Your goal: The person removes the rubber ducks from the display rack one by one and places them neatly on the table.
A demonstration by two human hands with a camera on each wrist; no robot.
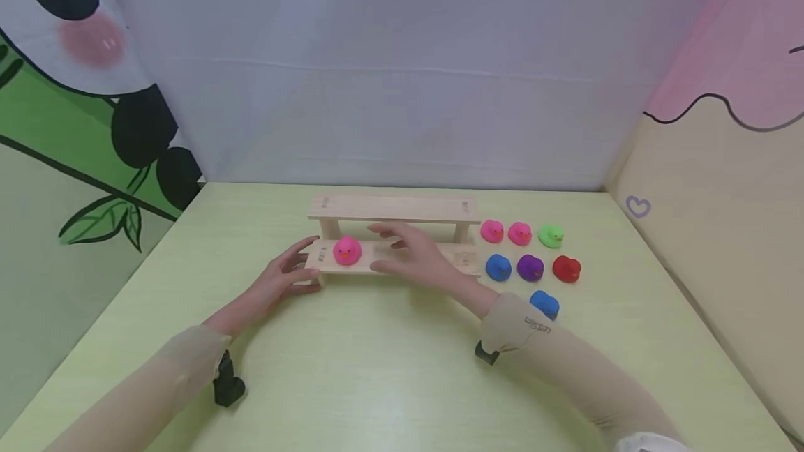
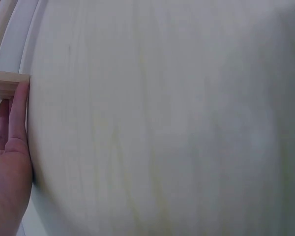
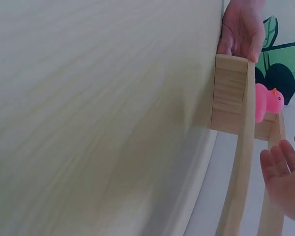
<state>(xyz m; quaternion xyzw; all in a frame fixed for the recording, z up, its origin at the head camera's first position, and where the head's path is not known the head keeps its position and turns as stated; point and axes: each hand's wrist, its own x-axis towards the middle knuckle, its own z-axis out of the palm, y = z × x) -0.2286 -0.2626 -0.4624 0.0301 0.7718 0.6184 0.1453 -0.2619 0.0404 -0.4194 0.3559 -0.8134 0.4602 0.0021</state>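
Note:
A two-step wooden rack (image 1: 394, 209) stands on the table, and a pink rubber duck (image 1: 347, 250) sits near the left end of its lower step. My left hand (image 1: 276, 280) grips that left end, thumb at the front and fingers along the side; the left wrist view shows the fingers (image 2: 18, 115) against the wood. Over the lower step, right of the duck, my right hand (image 1: 417, 257) hovers with fingers spread loosely and nothing in them. In the right wrist view the pink duck (image 3: 268, 102) faces that hand, apart from its fingertips.
Right of the rack are more rubber ducks: two pink ones (image 1: 492, 231), a green one (image 1: 551, 236), a blue one (image 1: 498, 267), a purple one (image 1: 530, 268) and a red one (image 1: 567, 268). Another blue duck (image 1: 544, 304) lies beside my right sleeve. A pale wall (image 1: 402, 117) closes the back.

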